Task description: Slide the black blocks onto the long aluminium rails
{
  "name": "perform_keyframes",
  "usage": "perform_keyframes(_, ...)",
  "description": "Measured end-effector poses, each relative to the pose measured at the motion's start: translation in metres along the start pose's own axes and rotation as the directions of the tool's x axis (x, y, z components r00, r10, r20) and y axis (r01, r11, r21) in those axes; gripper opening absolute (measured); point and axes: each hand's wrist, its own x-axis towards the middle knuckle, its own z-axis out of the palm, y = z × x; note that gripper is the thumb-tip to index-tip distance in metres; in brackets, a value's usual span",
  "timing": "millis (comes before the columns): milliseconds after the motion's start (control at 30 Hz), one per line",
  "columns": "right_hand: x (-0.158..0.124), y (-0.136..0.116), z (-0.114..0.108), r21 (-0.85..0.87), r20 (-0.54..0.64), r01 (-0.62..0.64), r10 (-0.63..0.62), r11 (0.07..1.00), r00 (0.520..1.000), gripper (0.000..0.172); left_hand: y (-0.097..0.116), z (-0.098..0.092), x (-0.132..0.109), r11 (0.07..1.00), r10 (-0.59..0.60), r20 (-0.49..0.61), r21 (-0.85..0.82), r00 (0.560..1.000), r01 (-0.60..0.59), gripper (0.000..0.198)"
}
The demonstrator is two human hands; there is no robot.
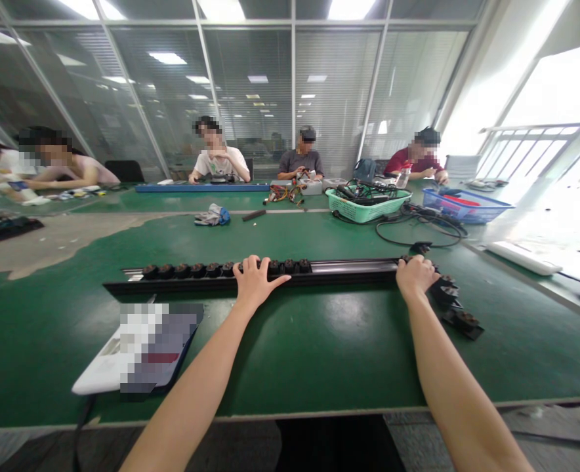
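A long black metal rail [206, 286] lies across the table, with a row of small black modules with copper-coloured tops [197, 270] seated along its left and middle part. Spread over the row is my left hand [254, 283], its fingers apart on the modules and its thumb stretched out along the rail. At the rail's right end my right hand [415, 275] is closed, its fingers curled around a small black module that is mostly hidden under them. Several loose black modules [447, 293] lie just right of that hand. Between the hands, a bare shiny stretch of the channel shows.
A white device and dark pad [107, 364], partly blurred, lie near the front left. Farther back are a crumpled glove [212, 215], a dark strip [254, 215], a green basket of cables [369, 206] and a blue basket [467, 208]. Several people sit across the table.
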Motion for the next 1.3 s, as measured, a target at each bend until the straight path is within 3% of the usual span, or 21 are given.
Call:
perform_keyframes(500, 0.017, -0.004, -0.004, -0.119, 0.146, 0.022, -0.005, 0.993, 0.989, 0.049, -0.002, 0.002, 0.0, 1.0, 0.002, -0.013, -0.006, 1.0, -0.003, 0.083)
perform_keyframes(1000, 0.014, 0.015, 0.006, 0.031, 0.028, 0.032, -0.033, 0.999, 0.999, 0.035, -0.001, 0.0, -0.001, 1.0, -0.004, 0.0, -0.001, 1.0, 0.004, 0.081)
perform_keyframes(1167, 0.015, 0.016, 0.006, 0.135, -0.032, -0.006, 0.011, 0.991, 0.999, 0.051, -0.001, 0.001, 0.0, 1.0, -0.01, 0.0, 0.025, 1.0, 0.01, 0.082)
perform_keyframes(1300, 0.017, 0.018, 0.006, 0.132, -0.036, -0.01, 0.015, 0.991, 0.999, 0.04, -0.001, 0.002, 0.0, 1.0, 0.003, -0.017, 0.026, 1.0, -0.002, 0.083)
